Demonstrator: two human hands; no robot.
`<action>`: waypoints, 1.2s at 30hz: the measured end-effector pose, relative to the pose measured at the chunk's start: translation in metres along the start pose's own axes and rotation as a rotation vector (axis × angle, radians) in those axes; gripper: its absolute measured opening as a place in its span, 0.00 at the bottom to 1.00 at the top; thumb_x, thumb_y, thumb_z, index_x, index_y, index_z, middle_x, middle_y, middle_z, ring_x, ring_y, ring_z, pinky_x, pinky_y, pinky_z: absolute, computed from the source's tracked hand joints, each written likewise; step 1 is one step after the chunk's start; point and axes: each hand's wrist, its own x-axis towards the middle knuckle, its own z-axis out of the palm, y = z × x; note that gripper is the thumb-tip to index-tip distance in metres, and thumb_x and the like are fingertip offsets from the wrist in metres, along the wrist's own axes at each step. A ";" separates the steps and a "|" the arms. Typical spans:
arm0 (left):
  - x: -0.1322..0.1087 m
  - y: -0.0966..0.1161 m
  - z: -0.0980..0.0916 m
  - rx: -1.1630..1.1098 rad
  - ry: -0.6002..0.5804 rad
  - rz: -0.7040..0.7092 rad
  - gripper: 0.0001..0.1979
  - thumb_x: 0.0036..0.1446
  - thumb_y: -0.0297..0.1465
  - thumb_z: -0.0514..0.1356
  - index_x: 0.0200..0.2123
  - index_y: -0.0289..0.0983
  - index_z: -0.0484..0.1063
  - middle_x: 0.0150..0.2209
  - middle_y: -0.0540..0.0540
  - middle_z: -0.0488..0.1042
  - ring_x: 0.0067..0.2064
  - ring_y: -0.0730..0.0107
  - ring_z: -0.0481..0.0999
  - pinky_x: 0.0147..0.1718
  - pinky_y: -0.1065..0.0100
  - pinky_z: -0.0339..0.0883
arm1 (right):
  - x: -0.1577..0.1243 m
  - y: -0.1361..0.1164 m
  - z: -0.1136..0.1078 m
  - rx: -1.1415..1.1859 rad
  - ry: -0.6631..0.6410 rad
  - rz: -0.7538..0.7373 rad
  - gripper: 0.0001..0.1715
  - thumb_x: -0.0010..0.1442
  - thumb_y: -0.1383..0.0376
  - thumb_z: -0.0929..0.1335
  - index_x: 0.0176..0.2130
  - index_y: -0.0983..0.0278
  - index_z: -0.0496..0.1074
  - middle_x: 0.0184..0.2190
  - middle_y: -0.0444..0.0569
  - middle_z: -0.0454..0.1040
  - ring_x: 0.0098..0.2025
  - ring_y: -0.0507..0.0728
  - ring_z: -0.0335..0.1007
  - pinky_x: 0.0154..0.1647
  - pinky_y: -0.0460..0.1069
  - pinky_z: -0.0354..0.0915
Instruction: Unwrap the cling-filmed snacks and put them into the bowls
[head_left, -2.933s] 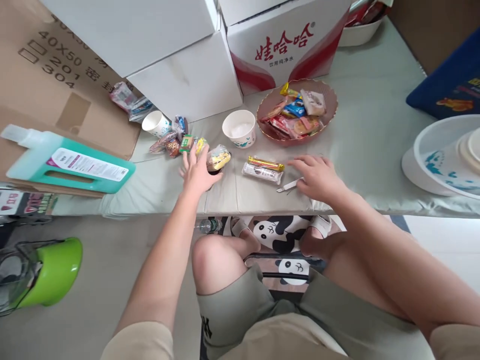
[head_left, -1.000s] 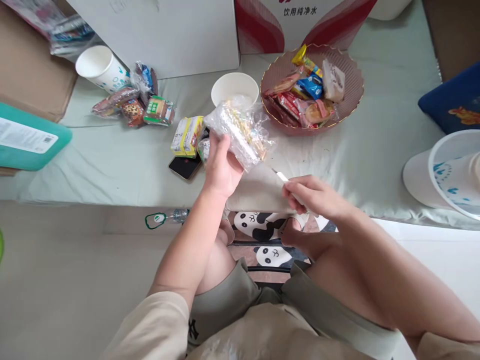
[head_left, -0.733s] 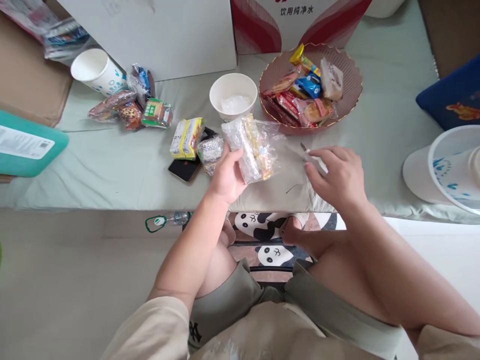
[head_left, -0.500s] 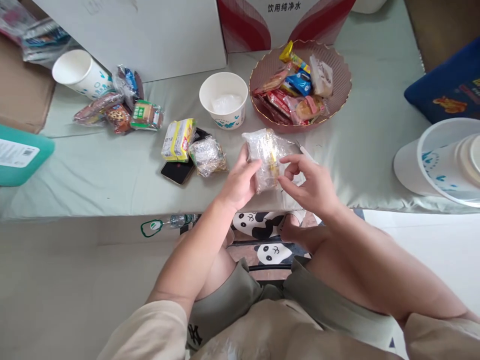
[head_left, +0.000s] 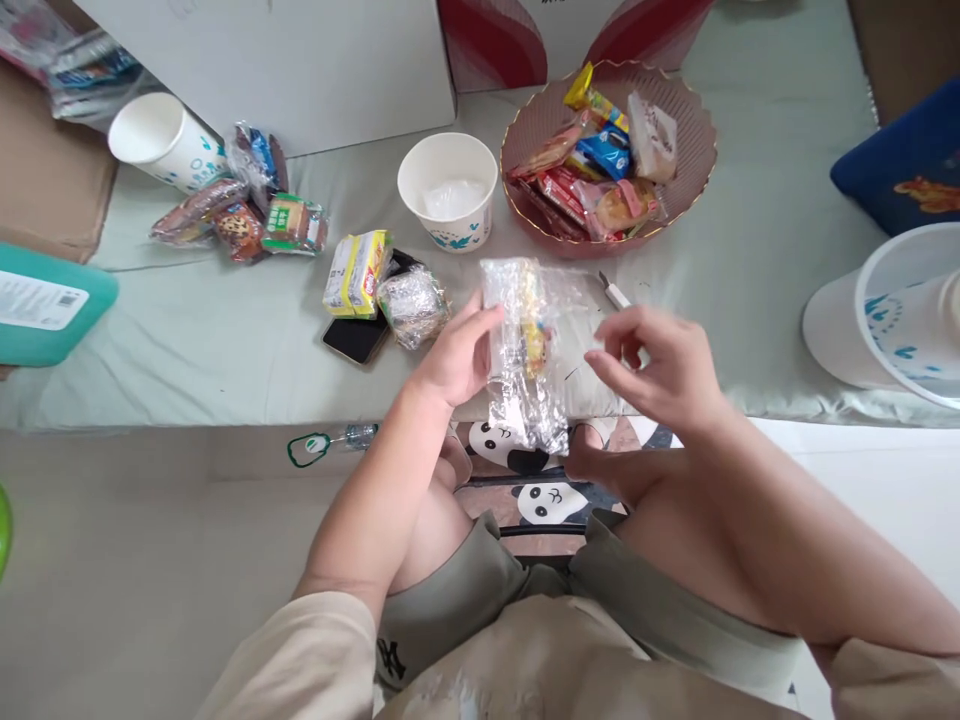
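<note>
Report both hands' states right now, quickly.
Left hand: closed, holding the clear plastic packet.
Right hand: partly open beside the packet, nothing visibly held.

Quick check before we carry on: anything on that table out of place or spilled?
Two oddities: a phone sits among the snacks, partly covered by a yellow packet; a white-handled tool appears to lie loose beside the right hand, dark tip exposed. No spill visible.

We list: snack packet (head_left: 534, 345), glossy crinkled plastic; paper bowl (head_left: 466, 236), smooth, matt; scalloped bowl (head_left: 691, 130), ribbed; tablecloth (head_left: 225, 340), creased, matt.
</note>
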 end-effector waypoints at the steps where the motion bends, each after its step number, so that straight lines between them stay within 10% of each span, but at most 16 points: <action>1: -0.002 -0.001 0.001 -0.015 -0.067 -0.052 0.38 0.54 0.43 0.67 0.67 0.47 0.64 0.61 0.41 0.77 0.66 0.40 0.74 0.63 0.43 0.71 | 0.002 0.002 0.000 -0.060 0.087 0.029 0.12 0.63 0.54 0.70 0.42 0.58 0.76 0.35 0.49 0.74 0.33 0.56 0.71 0.37 0.55 0.70; 6: -0.006 -0.006 0.001 0.041 -0.245 -0.247 0.56 0.46 0.36 0.74 0.75 0.46 0.52 0.64 0.37 0.75 0.59 0.38 0.80 0.55 0.48 0.77 | 0.009 0.006 0.001 -0.123 0.231 0.094 0.09 0.63 0.60 0.67 0.35 0.58 0.76 0.40 0.53 0.75 0.45 0.61 0.74 0.50 0.59 0.70; 14: -0.004 -0.007 -0.006 0.270 -0.279 -0.255 0.53 0.50 0.39 0.74 0.75 0.38 0.54 0.70 0.31 0.67 0.63 0.35 0.75 0.61 0.41 0.71 | 0.025 0.034 -0.006 0.462 0.514 0.560 0.08 0.63 0.58 0.70 0.35 0.57 0.68 0.18 0.38 0.63 0.18 0.51 0.60 0.22 0.49 0.60; 20: -0.007 -0.014 0.004 0.406 -0.092 -0.104 0.38 0.60 0.38 0.64 0.71 0.44 0.58 0.69 0.38 0.69 0.63 0.44 0.76 0.61 0.44 0.71 | 0.029 0.046 0.000 0.717 0.569 0.570 0.13 0.62 0.57 0.71 0.45 0.53 0.66 0.28 0.39 0.72 0.29 0.52 0.75 0.29 0.49 0.69; 24: -0.018 -0.017 0.010 0.836 0.113 0.287 0.35 0.59 0.42 0.65 0.67 0.42 0.61 0.71 0.37 0.64 0.72 0.48 0.63 0.71 0.47 0.58 | 0.023 0.029 0.005 0.791 0.439 0.498 0.15 0.61 0.56 0.71 0.46 0.53 0.66 0.30 0.39 0.71 0.31 0.52 0.76 0.33 0.49 0.71; 27: -0.029 -0.015 0.019 1.087 0.275 0.521 0.28 0.57 0.46 0.66 0.56 0.40 0.68 0.59 0.37 0.72 0.63 0.51 0.71 0.65 0.49 0.66 | 0.026 0.016 0.011 0.869 0.385 0.404 0.14 0.61 0.55 0.71 0.43 0.55 0.67 0.29 0.39 0.70 0.31 0.51 0.75 0.34 0.49 0.71; 36: -0.038 -0.017 0.051 1.568 0.480 0.273 0.14 0.50 0.32 0.70 0.34 0.39 0.68 0.40 0.40 0.71 0.48 0.47 0.76 0.49 0.50 0.71 | 0.052 -0.006 0.033 0.783 0.381 0.314 0.04 0.62 0.68 0.65 0.36 0.58 0.65 0.28 0.40 0.66 0.31 0.50 0.70 0.34 0.48 0.67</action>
